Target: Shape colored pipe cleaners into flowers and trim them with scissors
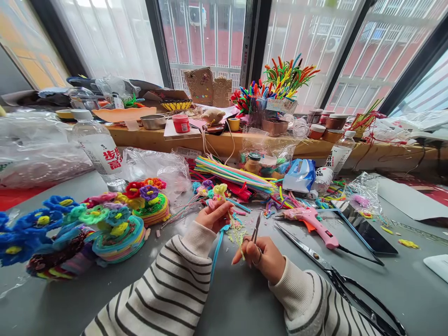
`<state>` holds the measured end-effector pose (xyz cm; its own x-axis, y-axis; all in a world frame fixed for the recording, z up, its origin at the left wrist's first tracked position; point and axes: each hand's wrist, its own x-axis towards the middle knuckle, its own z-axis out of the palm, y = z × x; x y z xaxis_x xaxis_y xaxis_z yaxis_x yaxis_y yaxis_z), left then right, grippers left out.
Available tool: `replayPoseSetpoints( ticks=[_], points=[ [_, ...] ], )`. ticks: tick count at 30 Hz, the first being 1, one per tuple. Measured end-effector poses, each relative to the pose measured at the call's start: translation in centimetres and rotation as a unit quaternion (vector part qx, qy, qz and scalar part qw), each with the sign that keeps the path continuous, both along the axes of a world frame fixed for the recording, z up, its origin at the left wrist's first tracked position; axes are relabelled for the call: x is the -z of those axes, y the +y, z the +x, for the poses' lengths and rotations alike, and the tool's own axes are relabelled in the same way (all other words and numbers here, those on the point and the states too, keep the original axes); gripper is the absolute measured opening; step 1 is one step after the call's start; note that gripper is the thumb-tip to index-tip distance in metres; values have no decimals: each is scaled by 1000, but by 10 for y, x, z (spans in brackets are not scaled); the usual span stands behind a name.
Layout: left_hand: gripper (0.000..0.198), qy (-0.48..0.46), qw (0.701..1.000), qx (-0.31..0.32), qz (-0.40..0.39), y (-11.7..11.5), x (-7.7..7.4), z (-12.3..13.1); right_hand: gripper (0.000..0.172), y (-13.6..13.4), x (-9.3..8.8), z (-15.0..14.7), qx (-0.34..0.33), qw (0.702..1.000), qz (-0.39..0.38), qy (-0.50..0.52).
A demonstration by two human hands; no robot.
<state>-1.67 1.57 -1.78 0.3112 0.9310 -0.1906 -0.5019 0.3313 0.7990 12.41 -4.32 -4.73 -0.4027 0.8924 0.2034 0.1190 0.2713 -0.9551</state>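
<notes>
Between the fingertips of my left hand (214, 216) is a small pipe-cleaner flower (220, 190), yellow on top with pink below. Thin pale-yellow strands hang from it toward my other hand. My right hand (264, 259) is closed round a small pair of scissors (258, 227), their points upward; my fingers hide the handles. My right fingertips are close to the lower ends of the strands, and I cannot tell if they touch. Below my left hand a blue pipe cleaner (217, 249) runs down beside the sleeve. Pale-yellow fuzz clippings (239, 233) lie between the hands.
At left stand several pipe-cleaner flower pots (119, 238). Large black-handled scissors (317, 256), a pink glue gun (313, 224) and a phone (366, 228) lie at right. Behind are a pipe-cleaner bundle (234, 173), a blue-white packet (299, 176) and a water bottle (100, 149).
</notes>
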Motion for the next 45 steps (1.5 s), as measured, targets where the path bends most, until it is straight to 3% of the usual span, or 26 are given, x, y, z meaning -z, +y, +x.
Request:
replayPoseSetpoints(
  ticks=[5, 14, 21, 28, 33, 39, 45],
  points=[
    [10, 10, 1000, -5, -15, 3, 2, 1, 78, -3, -1, 0, -75, 997, 7, -21],
    [26, -21, 1000, 2, 13, 2, 3, 1, 77, -5, -1, -3, -152, 986, 41, -60],
    [22, -29, 999, 21, 19, -1, 0, 1, 79, -6, 0, 0, -192, 974, 43, -112],
    [18, -12, 1000, 21, 16, -3, -1, 2, 66, -6, 4, -1, -188, 979, 26, -70],
    [20, -8, 1000, -14, 11, -2, -1, 1, 56, -3, 8, -4, -122, 989, -19, -85],
    [21, -8, 997, -69, 18, 3, 0, 1, 55, -4, 8, -6, -76, 994, -38, -74],
    [30, -10, 997, -79, 6, 7, 2, 1, 61, -2, 9, -3, -101, 990, -28, -91]
  ],
)
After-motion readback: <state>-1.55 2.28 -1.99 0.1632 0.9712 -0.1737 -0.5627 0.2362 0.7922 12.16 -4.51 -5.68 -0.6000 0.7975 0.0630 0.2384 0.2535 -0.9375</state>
